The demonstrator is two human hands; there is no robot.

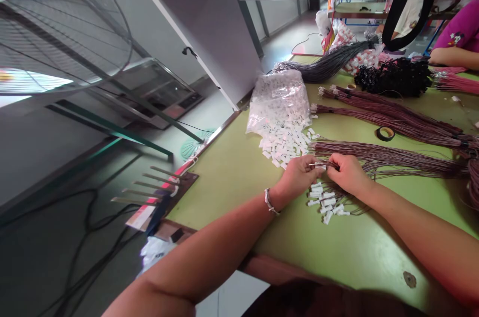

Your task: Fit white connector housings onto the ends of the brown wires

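My left hand (298, 177) is closed in a pinch at the end of some thin wires, where a small white connector (321, 167) shows at its fingertips. Close beside it, my right hand (349, 173) pinches several brown wires (331, 164). Just below both hands lies a group of wires ending in white connectors (327, 201). A loose pile of white connector housings (282, 145) spreads on the green table (224, 177), spilling from a clear plastic bag (279, 97). Behind my hands runs a long bundle of brown wires (389, 155).
More brown bundles (381, 115), a roll of black tape (385, 133), a heap of black parts (394, 77) and a dark wire bundle (333, 62) lie farther back. A pronged metal rack (164, 187) sits at the left edge. Another person's arm (454, 57) rests at far right.
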